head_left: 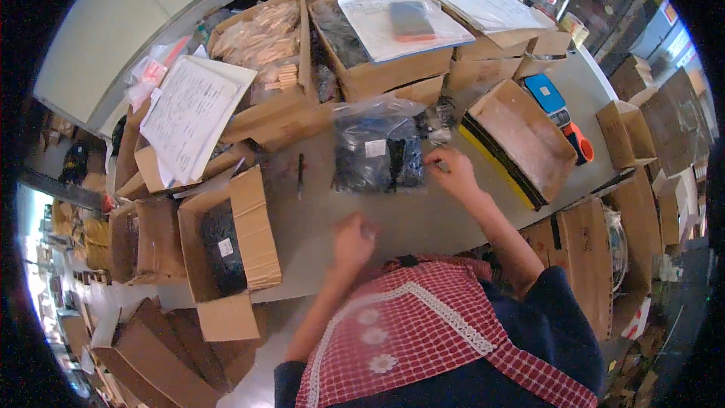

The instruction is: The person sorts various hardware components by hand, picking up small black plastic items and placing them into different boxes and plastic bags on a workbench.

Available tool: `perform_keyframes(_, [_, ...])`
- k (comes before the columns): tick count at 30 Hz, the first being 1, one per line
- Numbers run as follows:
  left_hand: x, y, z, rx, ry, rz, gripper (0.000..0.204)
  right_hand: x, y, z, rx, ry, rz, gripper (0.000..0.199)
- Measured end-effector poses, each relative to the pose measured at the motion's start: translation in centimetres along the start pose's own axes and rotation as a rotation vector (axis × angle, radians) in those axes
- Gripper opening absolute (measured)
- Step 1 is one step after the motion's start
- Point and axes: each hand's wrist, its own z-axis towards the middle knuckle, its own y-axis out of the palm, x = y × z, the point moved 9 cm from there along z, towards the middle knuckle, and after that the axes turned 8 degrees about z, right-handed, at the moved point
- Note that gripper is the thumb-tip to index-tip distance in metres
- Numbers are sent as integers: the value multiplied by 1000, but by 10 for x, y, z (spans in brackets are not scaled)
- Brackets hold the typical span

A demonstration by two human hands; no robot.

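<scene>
A clear plastic bag [353, 128] packed with black pieces lies flat on the table in front of me, a small white label [375, 149] on it. My right hand [455, 172] is at the bag's right edge, thumb and fingers curled together in a pinch; what is between them, if anything, is too small to name. Nearer my body, my left hand [353, 242] hovers below the bag with its fingers curled in. It is slightly blurred, and its fingertips hide whatever they may hold. Left of the bag lies a black pen [300, 175].
An open carton [264, 245] with a labelled black bag stands left. To the right are a shallow carton [495, 153], a blue scale [545, 92] and an orange tape roll [580, 143]. Filled cartons with papers and a clipboard [370, 26] line the back.
</scene>
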Motion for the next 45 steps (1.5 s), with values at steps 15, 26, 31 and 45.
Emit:
perform_keyframes(15, [10,13,2,-30,162,-53,31,-101,97,-66,-591,-379,4,42])
perform_keyframes(26, [-13,12,17,2,-101,-75,18,-29,80,22,-84,-106,-436,60])
perform_keyframes(31, [-20,15,15,172,-10,-71,16,-38,94,20,-18,-94,-397,69])
perform_keyframes(45, [-19,42,13,-12,-22,-256,33,-44,111,8,-185,-1,-436,46])
